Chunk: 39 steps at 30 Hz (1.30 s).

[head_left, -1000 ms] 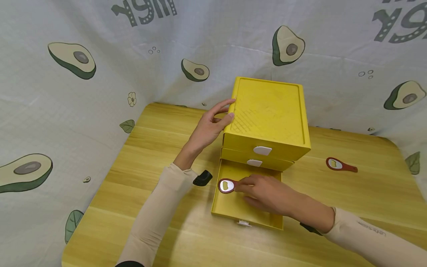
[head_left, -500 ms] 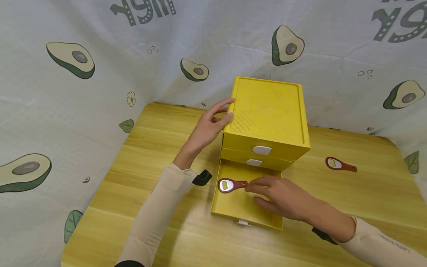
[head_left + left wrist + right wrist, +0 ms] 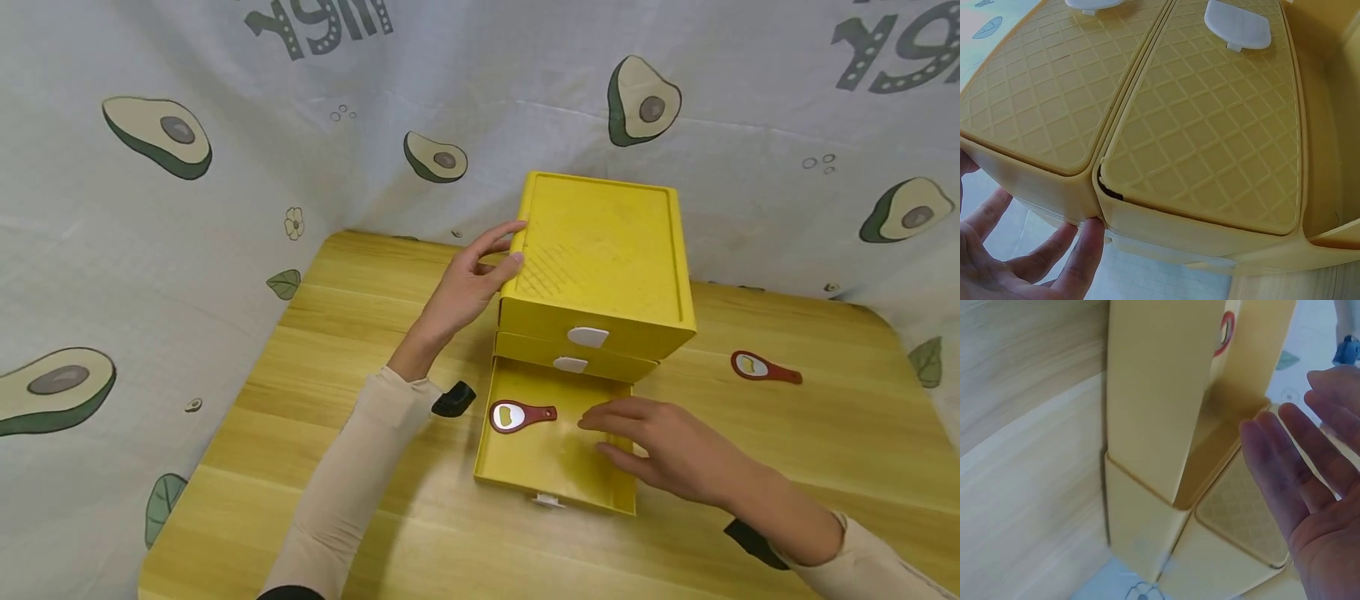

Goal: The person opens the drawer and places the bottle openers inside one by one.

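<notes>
A yellow box of drawers [image 3: 600,250] stands on the table, its bottom drawer [image 3: 570,475] pulled out. In that drawer lies a red bottle opener [image 3: 537,413] with a pale metal head, towards the left side. My left hand [image 3: 468,287] rests its fingers and thumb against the box's upper left edge; in the left wrist view its fingers [image 3: 1085,259] touch the yellow side wall. Over the drawer's right part is my right hand [image 3: 667,442], fingers extended and holding nothing. The right wrist view shows that palm [image 3: 1329,544] beside the drawer [image 3: 1154,381].
A second red bottle opener [image 3: 767,367] lies on the wooden table [image 3: 810,442], right of the box. White tabs [image 3: 588,337] mark the two upper drawers, both pushed in. Behind the table hangs a pale cloth [image 3: 525,92] printed with avocados.
My right hand has let go of the bottle opener's handle and drawn back to the right, leaving the opener in the drawer. The left hand has stayed on the box.
</notes>
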Motion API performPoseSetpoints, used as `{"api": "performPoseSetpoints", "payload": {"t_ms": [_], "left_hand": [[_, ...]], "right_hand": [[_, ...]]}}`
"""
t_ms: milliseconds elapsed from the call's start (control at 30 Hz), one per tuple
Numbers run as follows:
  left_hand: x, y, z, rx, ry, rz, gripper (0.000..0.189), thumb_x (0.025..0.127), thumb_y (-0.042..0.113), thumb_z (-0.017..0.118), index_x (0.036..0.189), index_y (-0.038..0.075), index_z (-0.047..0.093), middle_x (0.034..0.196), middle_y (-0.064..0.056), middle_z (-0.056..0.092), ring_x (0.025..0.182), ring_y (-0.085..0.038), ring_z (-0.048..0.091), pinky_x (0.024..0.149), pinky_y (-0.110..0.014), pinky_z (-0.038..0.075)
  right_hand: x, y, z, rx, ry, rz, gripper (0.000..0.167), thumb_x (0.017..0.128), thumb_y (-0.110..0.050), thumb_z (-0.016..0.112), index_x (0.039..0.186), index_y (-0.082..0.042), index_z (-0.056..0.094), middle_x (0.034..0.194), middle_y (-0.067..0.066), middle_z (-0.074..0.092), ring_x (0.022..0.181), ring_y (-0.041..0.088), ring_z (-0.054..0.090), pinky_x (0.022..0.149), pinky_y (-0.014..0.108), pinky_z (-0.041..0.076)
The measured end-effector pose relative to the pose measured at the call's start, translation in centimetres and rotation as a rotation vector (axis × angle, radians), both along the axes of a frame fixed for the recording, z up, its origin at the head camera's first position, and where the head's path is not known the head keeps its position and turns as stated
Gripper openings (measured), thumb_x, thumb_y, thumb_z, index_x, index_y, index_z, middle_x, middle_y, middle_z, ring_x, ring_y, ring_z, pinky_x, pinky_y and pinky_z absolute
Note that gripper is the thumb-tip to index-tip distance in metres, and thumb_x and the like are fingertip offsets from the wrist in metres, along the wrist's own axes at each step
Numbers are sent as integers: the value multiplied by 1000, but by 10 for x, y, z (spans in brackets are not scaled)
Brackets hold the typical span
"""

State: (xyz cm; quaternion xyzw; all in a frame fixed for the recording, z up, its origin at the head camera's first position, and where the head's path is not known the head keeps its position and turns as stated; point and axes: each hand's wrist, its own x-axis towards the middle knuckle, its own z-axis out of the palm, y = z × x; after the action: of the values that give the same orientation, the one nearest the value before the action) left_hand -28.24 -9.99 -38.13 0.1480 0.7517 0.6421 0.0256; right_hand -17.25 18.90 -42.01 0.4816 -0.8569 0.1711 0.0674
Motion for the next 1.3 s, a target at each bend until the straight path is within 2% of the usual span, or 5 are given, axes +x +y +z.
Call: {"api": "performPoseSetpoints", "payload": {"t_ms": [267,433,567,767,1300], "left_hand": [[1,-1,-1,0,-1,4,42,102,37,58,143,41,52,147,-3,49,106,-24,61,90,-40,50],[1,-2,-1,1,-1,5,42,102,37,58,143,41,52,147,-2,49,108,-24,61,89,-38,50],[1,-2,-1,10,1,4,42,102,36,58,143,41,52,147,-3,49,107,-25,61,93,-47,50],[1,-1,-1,11,3,0,42,102,37,58,143,40,52,147,-3,49,107,-25,61,95,-51,49],[2,0,2,-1,9,4,43,102,35,58,144,39,52,147,-3,50,105,-24,61,89,-39,50]], "right_hand": [[2,14,-4,-17,10,-68,26,88,-16,77,114,-17,73,112,-6,71,97,13,70,76,30,57],[1,22,-5,-36,0,-108,34,80,-8,81,112,-16,73,111,-4,72,96,15,71,74,27,57],[-2,30,-6,-60,-21,-135,42,72,0,84,111,-14,73,109,-3,72,91,15,70,70,17,54],[-5,44,-5,-76,-30,-193,44,72,1,84,111,-15,73,108,-4,72,87,12,69,69,12,51],[-43,105,-19,-96,27,-283,50,64,6,86,110,-9,74,99,3,75,80,17,67,70,11,50]]}}
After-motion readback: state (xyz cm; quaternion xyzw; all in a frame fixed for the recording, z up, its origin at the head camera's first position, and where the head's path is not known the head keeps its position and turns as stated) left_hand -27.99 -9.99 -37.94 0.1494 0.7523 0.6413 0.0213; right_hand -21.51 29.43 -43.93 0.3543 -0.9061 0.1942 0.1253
